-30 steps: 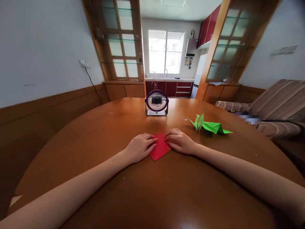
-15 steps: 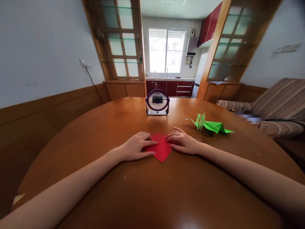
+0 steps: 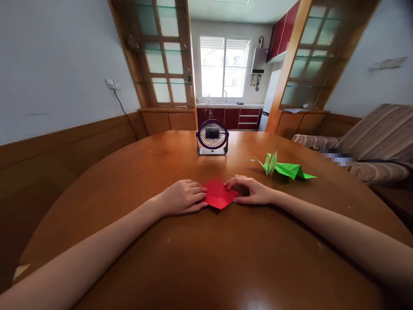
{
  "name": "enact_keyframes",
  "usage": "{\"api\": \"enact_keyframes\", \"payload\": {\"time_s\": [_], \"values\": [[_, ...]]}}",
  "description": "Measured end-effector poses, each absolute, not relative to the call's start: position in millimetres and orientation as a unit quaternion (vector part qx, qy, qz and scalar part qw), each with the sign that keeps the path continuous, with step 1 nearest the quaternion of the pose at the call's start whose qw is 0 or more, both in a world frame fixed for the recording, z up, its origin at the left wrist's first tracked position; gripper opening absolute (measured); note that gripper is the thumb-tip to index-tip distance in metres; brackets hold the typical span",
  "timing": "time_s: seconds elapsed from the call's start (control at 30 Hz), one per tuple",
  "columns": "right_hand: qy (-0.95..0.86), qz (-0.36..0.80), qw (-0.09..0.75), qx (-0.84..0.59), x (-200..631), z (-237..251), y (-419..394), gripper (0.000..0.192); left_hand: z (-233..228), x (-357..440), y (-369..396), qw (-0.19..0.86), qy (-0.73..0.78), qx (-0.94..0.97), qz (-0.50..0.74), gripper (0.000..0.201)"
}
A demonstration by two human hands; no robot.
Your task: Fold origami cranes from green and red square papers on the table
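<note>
A folded sheet of red origami paper [image 3: 220,194] lies on the wooden table, its near edge lifted slightly off the surface. At its left corner, my left hand [image 3: 183,197] holds the paper down, with the fingertips on top and the thumb close to the lower edge. My right hand [image 3: 251,190] is curved around the right corner, its fingertips at the upper right edge and its thumb by the right tip. Farther right sit a light green folded paper crane [image 3: 269,164] and a brighter green folded paper piece [image 3: 292,171].
A small purple fan [image 3: 212,135] stands at the far side of the table [image 3: 206,262]. To the right is a striped armchair [image 3: 377,137]. Wooden cabinets and a kitchen with a window [image 3: 222,66] are beyond the table.
The red paper's near point has come up off the table, so its outline looks shorter. My left fingers have drawn back to the left corner, and my right hand has curled more.
</note>
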State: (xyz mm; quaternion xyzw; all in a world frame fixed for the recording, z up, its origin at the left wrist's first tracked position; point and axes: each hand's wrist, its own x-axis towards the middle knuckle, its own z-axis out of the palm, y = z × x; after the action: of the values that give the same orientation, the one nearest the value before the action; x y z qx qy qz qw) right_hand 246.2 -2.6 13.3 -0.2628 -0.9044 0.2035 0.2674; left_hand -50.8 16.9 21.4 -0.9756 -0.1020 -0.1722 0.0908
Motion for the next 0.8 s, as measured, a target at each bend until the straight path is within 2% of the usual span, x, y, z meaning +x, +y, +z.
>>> {"api": "enact_keyframes", "payload": {"time_s": [0.23,0.33,0.67,0.8], "values": [[-0.916,0.166,0.268,-0.249,244.0,14.5,-4.5,0.020,21.9,-50.3,15.6,0.126,-0.129,-0.968,-0.173,0.028],[-0.912,0.142,0.277,-0.267,244.1,12.5,-3.4,0.015,21.2,-52.6,17.2,0.109,-0.146,-0.967,-0.178,0.027],[-0.898,0.100,0.278,-0.327,243.2,11.7,-3.7,0.035,19.1,-55.8,25.7,-0.095,-0.257,-0.934,-0.231,0.030],[-0.886,0.105,0.282,-0.353,242.4,10.6,-2.5,0.037,16.5,-56.0,30.3,-0.228,-0.341,-0.882,-0.230,0.034]]}}
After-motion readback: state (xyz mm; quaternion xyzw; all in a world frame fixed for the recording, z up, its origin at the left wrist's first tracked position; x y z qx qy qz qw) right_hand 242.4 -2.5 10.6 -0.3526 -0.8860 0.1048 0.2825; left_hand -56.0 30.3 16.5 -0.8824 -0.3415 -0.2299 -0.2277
